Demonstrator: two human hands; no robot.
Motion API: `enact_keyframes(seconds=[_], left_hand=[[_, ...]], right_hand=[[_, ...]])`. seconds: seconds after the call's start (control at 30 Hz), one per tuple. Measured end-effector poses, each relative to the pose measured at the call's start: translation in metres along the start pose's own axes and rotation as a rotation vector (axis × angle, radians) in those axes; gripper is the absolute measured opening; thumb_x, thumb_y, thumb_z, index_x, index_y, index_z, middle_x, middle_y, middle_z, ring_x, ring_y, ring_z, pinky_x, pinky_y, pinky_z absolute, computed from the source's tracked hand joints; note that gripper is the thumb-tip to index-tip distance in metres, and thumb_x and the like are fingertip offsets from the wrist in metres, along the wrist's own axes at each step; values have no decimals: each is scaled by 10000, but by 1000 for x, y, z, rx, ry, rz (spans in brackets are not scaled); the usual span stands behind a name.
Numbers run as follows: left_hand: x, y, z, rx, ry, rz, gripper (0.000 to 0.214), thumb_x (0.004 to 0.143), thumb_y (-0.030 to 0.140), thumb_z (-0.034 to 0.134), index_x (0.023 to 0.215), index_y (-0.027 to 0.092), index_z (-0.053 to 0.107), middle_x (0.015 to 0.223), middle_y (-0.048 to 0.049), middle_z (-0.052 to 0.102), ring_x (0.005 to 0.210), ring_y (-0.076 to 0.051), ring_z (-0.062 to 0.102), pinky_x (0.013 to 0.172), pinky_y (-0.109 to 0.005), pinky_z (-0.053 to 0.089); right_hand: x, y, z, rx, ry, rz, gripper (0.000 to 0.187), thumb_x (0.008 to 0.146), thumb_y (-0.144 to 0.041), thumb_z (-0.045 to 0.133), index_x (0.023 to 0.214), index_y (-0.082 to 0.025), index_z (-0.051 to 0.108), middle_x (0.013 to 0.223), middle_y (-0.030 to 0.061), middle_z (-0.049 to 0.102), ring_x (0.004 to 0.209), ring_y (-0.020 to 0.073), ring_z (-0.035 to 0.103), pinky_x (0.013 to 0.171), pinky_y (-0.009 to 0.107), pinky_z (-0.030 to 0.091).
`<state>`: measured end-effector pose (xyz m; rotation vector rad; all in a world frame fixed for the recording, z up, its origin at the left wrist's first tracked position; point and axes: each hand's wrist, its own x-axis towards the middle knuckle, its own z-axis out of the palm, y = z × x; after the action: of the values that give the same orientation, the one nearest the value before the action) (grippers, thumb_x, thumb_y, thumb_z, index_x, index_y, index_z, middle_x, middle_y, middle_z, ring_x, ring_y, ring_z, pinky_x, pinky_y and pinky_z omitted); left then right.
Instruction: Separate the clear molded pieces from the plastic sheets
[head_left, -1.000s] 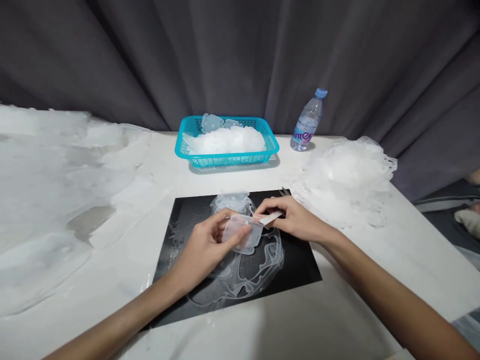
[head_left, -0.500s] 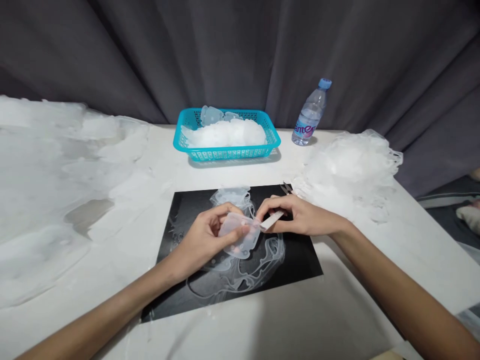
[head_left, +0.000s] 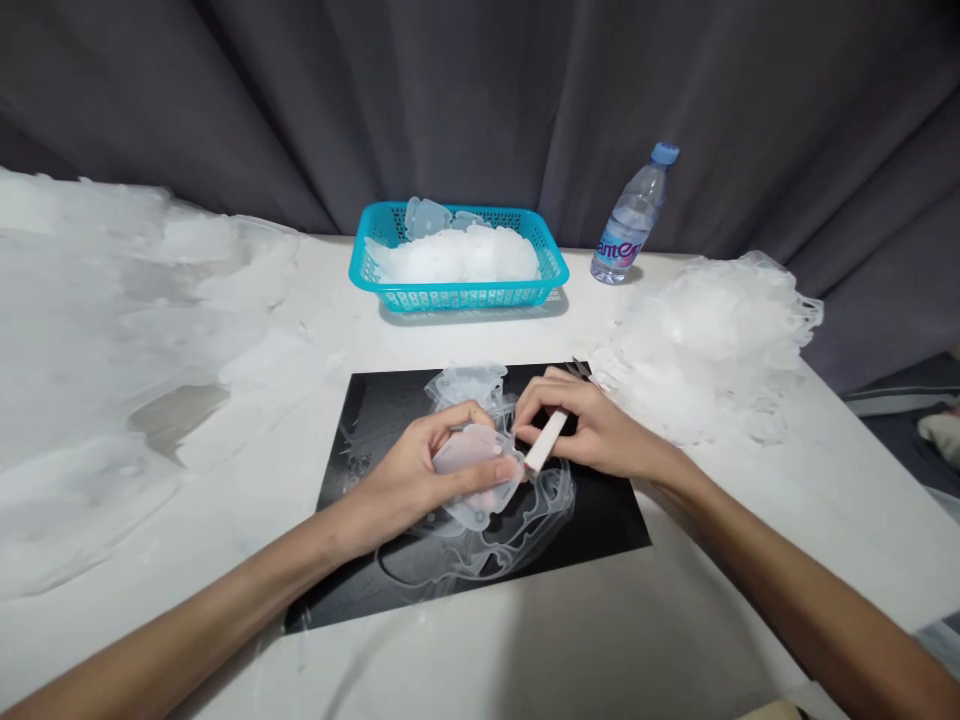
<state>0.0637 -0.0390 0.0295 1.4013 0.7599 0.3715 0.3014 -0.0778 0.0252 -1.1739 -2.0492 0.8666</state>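
Translucent plate point(head_left: 466, 447) in the left hand point(head_left: 416, 465), its right edge close to the right hand point(head_left: 579, 425)

The plate is raised over the middle of a black mat point(head_left: 615, 510), which lies on a white table point(head_left: 637, 630). The left hand is closed on it, thumb laid across the near face and fingers behind. The right hand is curled, gripping a pale strip point(head_left: 546, 442) that slants down towards the near left; what sort of tool it is, I cannot tell. The fingertips come right up to the plate's edge, but whether they touch it is too small to see.

Judging by this pose, the step in hand is close work along the plate's right edge. The next move seems to call for a firm left grip, so that the thin plate does not twist, and for care about where the end of the strip points.

Thin clear strands point(head_left: 551, 500) curl over the mat below and to the right of the plate, and more clear pieces point(head_left: 469, 385) lie at its far edge. Dark pointed tips point(head_left: 579, 368) show beyond the right hand; I cannot tell whether they are held.

On the far side stands a blue basket point(head_left: 465, 291) with whitish pieces inside, a water bottle point(head_left: 630, 215) to its right. White heaps rise at the left point(head_left: 75, 300) and right point(head_left: 727, 320).
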Motion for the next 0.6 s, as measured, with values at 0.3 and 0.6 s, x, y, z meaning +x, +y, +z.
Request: enact_keyframes(seconds=[0.3, 0.6], left_hand=[[-3, -5, 3, -36, -31, 19, 317, 834, 417, 826, 887, 189, 612, 724, 18, 663, 634, -121, 578, 592, -221, 432], [-6, -12, 4, -23, 88, 202, 148, 893, 284, 799, 895, 193, 683, 782, 45, 621, 645, -74, 507, 584, -189, 385]], right_hand=[[-3, -9, -13, -79, 112, -7, 95, 967, -197, 670, 1056, -226, 689, 1063, 46, 706, 987, 210, 594, 911, 372, 455], [-14, -32, -4, -77, 50, -99, 77, 982, -307, 723, 988, -240, 686, 981, 17, 722, 913, 185, 615, 824, 344, 452]])
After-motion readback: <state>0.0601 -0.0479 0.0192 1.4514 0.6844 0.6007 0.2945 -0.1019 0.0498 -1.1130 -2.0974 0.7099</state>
